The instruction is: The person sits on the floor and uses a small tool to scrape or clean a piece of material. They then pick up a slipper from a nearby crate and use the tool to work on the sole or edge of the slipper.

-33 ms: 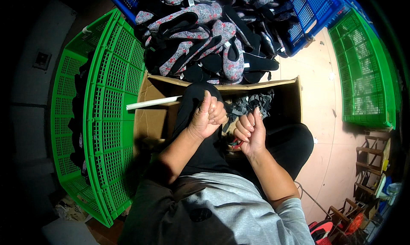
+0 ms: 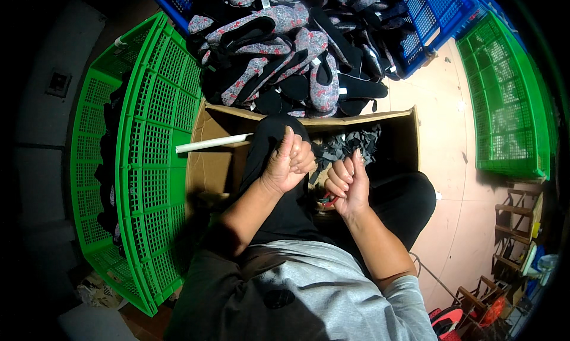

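Observation:
Both of my hands are raised over my lap with thumbs pointing up. My left hand point(image 2: 289, 161) is closed in a fist above my left knee, and nothing shows in it. To its right, my right hand point(image 2: 349, 183) has its fingers curled in toward the palm, with no object visible between them. Just below its curled fingers shows a small red-handled tool point(image 2: 328, 200), mostly hidden; it appears to lie beneath the hand. Beyond the hands sits an open cardboard box point(image 2: 356, 120) with dark fabric scraps point(image 2: 363, 144) inside.
Grey-and-red patterned slippers point(image 2: 294, 20) with black linings are heaped beyond the box, beside a blue crate point(image 2: 424, 26). Green crates point(image 2: 157, 163) stand at the left, another green crate point(image 2: 502, 97) at the right. A white tube point(image 2: 211, 143) crosses the box's left side.

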Motion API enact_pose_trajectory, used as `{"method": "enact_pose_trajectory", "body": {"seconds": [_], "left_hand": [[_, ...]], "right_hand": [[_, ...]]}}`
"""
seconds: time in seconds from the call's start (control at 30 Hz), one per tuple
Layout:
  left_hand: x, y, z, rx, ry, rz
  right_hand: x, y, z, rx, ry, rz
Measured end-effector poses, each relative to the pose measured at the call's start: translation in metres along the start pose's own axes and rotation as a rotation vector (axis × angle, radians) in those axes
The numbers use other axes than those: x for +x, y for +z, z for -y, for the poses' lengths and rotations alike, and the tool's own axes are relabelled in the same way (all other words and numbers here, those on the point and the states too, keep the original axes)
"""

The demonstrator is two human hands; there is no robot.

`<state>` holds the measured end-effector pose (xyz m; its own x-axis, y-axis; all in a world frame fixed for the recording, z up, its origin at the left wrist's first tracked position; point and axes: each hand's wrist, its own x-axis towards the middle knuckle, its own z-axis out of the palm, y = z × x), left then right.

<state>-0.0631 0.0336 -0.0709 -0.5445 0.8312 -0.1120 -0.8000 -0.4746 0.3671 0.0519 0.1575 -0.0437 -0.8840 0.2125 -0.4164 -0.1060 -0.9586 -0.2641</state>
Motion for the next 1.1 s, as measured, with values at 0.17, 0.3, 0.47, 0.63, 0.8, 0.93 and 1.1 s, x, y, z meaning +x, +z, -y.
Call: {"method": "enact_pose_trajectory", "body": {"seconds": [0.17,0.3,0.47,0.63,0.8,0.93,1.1], "left_hand": [[-0.001,0.004,0.001,0.177,0.021,-0.05],[-0.002,0.008,0.01,0.422,0.095,-0.122],[-0.004,0.004,0.023,0.792,0.186,-0.152],[-0.006,0.004,0.025,1.17,0.321,-0.118],[-0.006,0.001,0.027,1.206,0.353,-0.128],[-0.005,0.002,0.027,1.271,0.393,-0.124],[-0.006,0.0,0.026,1.293,0.394,-0.106]], "right_hand": [[0.0,0.0,0.0,-0.016,-0.003,0.017],[-0.001,0.003,-0.001,-0.118,-0.01,-0.023],[-0.002,0.002,-0.002,-0.19,-0.02,-0.032],[-0.004,0.003,-0.002,-0.201,-0.031,-0.006],[-0.004,0.003,-0.003,-0.21,-0.029,-0.001],[-0.005,0.003,-0.003,-0.209,-0.031,0.006],[-0.004,0.002,-0.004,-0.212,-0.031,0.001]]}}
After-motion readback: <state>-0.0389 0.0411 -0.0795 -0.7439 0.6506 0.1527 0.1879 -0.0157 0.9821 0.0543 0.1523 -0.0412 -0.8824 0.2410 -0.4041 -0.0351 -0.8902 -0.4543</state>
